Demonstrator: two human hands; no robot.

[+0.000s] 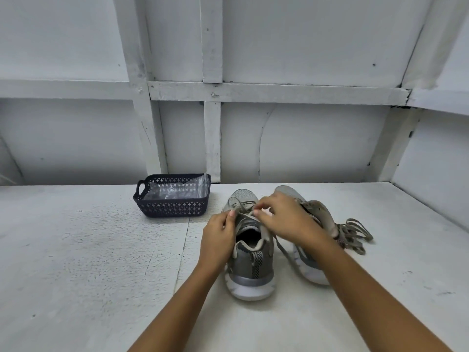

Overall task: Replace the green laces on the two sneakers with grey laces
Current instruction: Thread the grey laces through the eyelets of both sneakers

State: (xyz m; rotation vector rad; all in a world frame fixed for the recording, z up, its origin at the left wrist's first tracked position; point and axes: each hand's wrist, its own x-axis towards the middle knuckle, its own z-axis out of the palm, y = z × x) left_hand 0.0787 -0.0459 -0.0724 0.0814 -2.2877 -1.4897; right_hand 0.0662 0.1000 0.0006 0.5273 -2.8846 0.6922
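Sneaker (251, 270) at lower centre on the surface (88, 250): left hand (218, 240) and right hand (286, 217) each pinch its lace (245, 215) above the eyelets.
Keeping the lace flat and the tension even should help. At centre left, the dark basket (172, 207) holds only crumpled clear plastic (175, 191); at far right lie loose laces (355, 233).

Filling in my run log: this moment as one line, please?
left hand pinches lace | right hand pinches lace | shoe upright | loose laces right of other shoe
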